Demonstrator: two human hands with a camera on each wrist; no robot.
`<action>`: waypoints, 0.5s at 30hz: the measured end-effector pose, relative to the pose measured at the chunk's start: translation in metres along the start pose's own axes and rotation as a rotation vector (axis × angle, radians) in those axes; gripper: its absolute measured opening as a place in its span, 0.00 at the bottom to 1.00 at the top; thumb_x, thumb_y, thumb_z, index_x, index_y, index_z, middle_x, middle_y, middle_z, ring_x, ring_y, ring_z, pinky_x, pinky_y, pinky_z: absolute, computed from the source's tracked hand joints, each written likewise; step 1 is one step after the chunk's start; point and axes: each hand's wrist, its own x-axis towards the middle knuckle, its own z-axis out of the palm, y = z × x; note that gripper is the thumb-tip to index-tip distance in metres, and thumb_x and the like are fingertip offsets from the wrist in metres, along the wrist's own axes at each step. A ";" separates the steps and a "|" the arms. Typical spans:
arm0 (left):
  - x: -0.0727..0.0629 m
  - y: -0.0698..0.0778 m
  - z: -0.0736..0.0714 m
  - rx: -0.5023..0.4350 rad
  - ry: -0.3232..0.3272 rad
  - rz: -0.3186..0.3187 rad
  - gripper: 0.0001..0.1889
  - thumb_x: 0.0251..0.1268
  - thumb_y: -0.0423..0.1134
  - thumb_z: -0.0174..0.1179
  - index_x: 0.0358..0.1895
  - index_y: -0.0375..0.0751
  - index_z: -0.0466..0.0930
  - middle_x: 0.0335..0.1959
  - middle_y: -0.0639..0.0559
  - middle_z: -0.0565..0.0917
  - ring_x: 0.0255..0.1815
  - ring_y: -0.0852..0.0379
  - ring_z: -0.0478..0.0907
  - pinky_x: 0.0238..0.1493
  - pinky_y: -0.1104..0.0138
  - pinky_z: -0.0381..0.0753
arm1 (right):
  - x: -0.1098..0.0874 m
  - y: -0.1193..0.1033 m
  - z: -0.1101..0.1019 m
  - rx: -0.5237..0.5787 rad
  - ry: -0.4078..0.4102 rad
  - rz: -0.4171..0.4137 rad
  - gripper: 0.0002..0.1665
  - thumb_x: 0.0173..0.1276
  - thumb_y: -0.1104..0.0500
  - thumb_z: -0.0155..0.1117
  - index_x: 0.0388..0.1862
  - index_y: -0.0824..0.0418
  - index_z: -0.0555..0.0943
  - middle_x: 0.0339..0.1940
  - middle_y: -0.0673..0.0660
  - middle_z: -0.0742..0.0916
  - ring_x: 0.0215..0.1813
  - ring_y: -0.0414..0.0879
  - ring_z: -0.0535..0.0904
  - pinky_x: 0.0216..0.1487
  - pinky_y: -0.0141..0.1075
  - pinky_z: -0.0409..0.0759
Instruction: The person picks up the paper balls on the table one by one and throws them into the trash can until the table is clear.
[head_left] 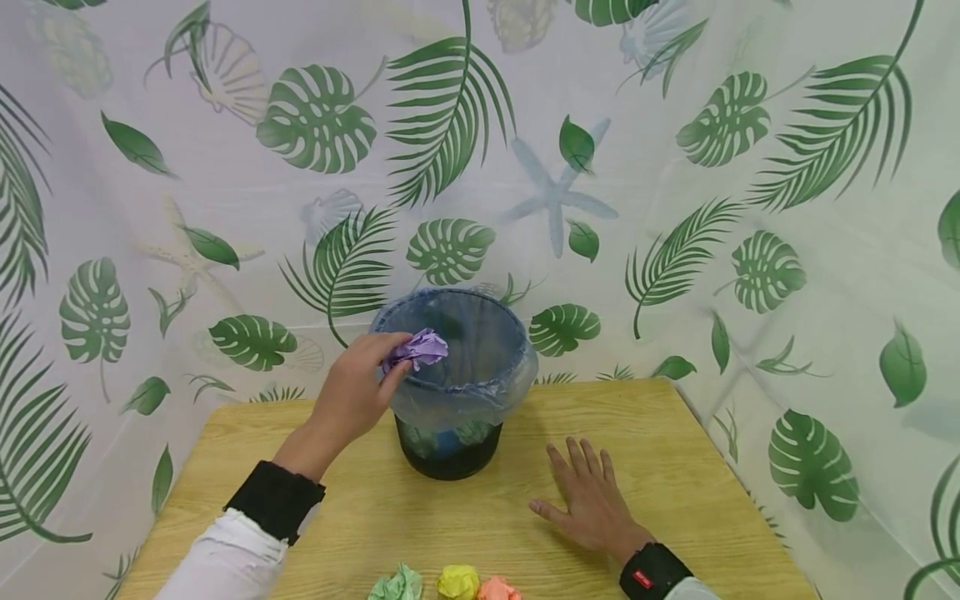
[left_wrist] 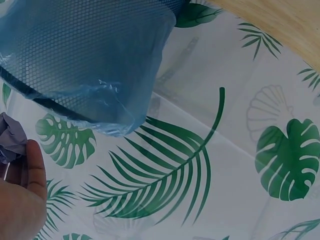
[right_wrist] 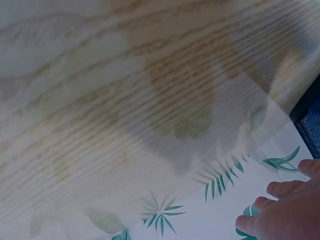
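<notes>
While the purple paper (head_left: pixel 426 347) is pinched between the thumb and fingers of the left hand (head_left: pixel 358 382), most of its crumpled bulk is left jutting beyond the fingertips, so that the wad can, it would seem, be freed without the fingers being dipped far into the bin (head_left: pixel 450 465). In the head view it is seen across the near left part of the bin's rim, against the mouth; how high it is held above that rim cannot be told. In the left wrist view, a gap is shown between the wad and the blue liner (head_left: pixel 468 406). The liner is draped over the rim and down the outside, probably so that it is kept from slipping inward and the mouth is kept wide. The bin is stood upright towards the back of the table (head_left: pixel 352 517), where it can be reached by the left arm from the side.

The right hand (head_left: pixel 588 502) is held palm down to the right of the bin, its fingers spread and nothing gripped; perhaps it is placed there for steadiness, though whether weight is borne by it cannot be told. Near the front of the table, green paper (head_left: pixel 397 583), yellow paper (head_left: pixel 458 581) and orange paper (head_left: pixel 498 590) are lined up in a row, cut off by the lower edge of the view, where they are likely kept within easy reach of either hand
</notes>
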 end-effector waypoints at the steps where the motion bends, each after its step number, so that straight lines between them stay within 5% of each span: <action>1: 0.002 0.000 0.002 -0.003 -0.004 -0.013 0.20 0.67 0.32 0.69 0.61 0.34 0.82 0.52 0.40 0.86 0.53 0.44 0.82 0.55 0.53 0.84 | 0.000 0.000 0.000 -0.003 -0.009 0.005 0.53 0.69 0.29 0.62 0.82 0.56 0.63 0.81 0.70 0.63 0.81 0.70 0.52 0.76 0.71 0.43; 15: 0.020 -0.002 0.023 -0.001 -0.158 -0.197 0.25 0.70 0.35 0.68 0.67 0.35 0.77 0.60 0.37 0.83 0.62 0.39 0.80 0.63 0.49 0.80 | 0.000 -0.001 -0.002 0.008 -0.023 0.013 0.52 0.70 0.31 0.63 0.82 0.56 0.62 0.81 0.70 0.62 0.82 0.69 0.51 0.76 0.71 0.42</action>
